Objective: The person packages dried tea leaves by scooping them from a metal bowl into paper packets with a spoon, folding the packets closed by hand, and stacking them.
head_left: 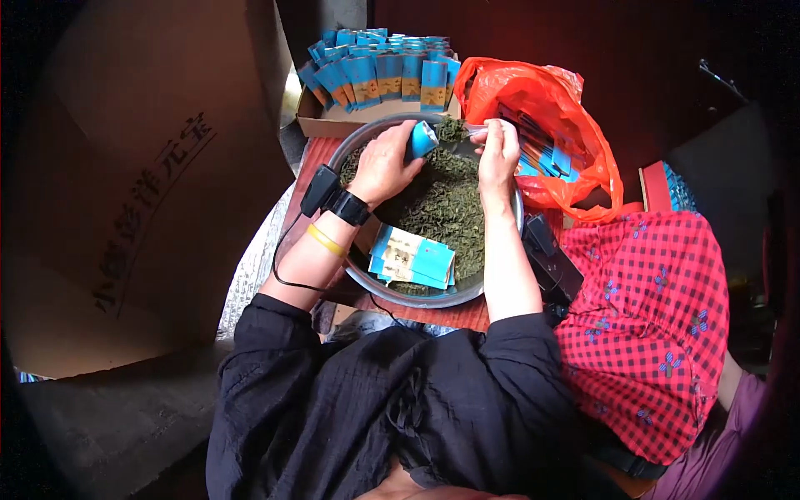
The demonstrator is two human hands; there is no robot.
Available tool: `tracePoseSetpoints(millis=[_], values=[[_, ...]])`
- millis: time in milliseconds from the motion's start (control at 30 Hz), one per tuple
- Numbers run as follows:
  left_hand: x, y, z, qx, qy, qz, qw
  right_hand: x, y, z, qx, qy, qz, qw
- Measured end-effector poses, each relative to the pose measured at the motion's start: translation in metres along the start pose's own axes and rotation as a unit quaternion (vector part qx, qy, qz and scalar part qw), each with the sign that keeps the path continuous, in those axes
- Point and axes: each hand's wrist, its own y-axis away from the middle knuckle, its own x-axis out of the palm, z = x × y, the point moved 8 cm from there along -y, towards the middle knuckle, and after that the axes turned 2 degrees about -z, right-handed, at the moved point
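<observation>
My left hand is wrapped round a small blue packet, its silvery open end facing right. In my right hand, fingers pinched, is the pale handle of a spoon-like tool. A clump of dried green leaves sits at its end, close to the packet's mouth. Both hands are over a large round basin of dark green dried leaves. Several flat blue-and-cream packets lie stacked on the leaves at the near side of the basin.
Behind the basin stands a cardboard box with rows of blue packets. A red plastic bag with more packets is at right. Red checked cloth covers something nearby. A large cardboard carton rises at left. A cable trails from my left wrist.
</observation>
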Motion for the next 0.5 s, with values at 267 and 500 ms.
tracePoseSetpoints(millis=[267, 500], values=[[0.008, 0.001, 0.001, 0.009, -0.011, 0.030, 0.999, 0.027, 0.024, 0.044, -0.236, 0.145, 0.062, 0.959], [0.009, 0.002, 0.001, 0.001, -0.014, 0.034, 0.999, 0.024, 0.031, 0.066, -0.298, 0.181, 0.024, 0.937]])
